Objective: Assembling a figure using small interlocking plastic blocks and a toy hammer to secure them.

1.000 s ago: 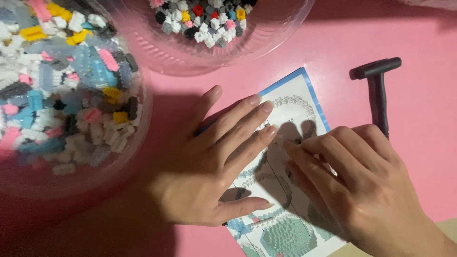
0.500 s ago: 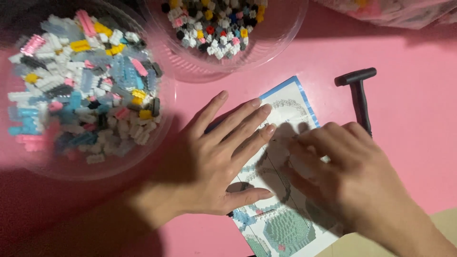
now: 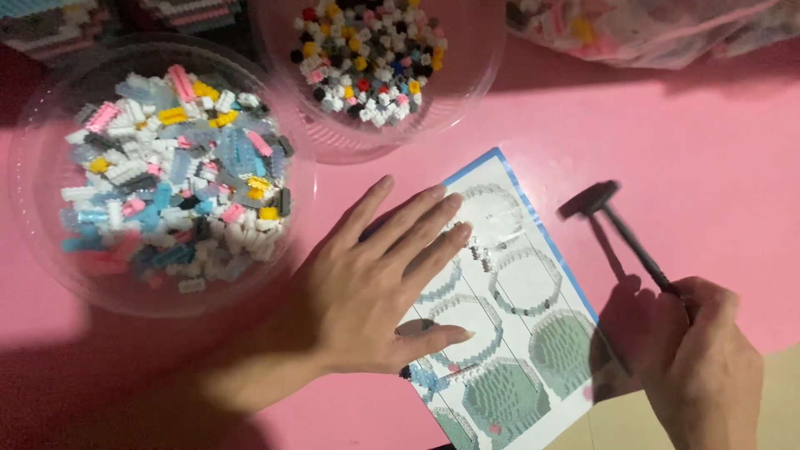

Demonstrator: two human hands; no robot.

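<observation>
Left hand [image 3: 375, 287] spread flat, pinning instruction sheet [image 3: 517, 333] to pink worktop [image 3: 708, 167]. Right hand [image 3: 700, 367] closed around small black hammer [image 3: 621, 229], head raised clear.

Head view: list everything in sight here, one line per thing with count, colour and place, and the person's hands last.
Large bowl: one, clear, left, full of small white, blue, pink, yellow and grey bricks.
Smaller bowl: one, clear, top centre, holding small black, white, yellow and red bricks.
Instruction sheet: one, white with a blue edge, centre, flat on the table.
Small hammer: one, black, right, head raised off the table.
Plastic bag: one, clear, top right, contents blurred.
Table: pink surface.
Left hand: open, palm down, flat on the sheet.
Right hand: lower right, closed around the hammer's handle.
</observation>
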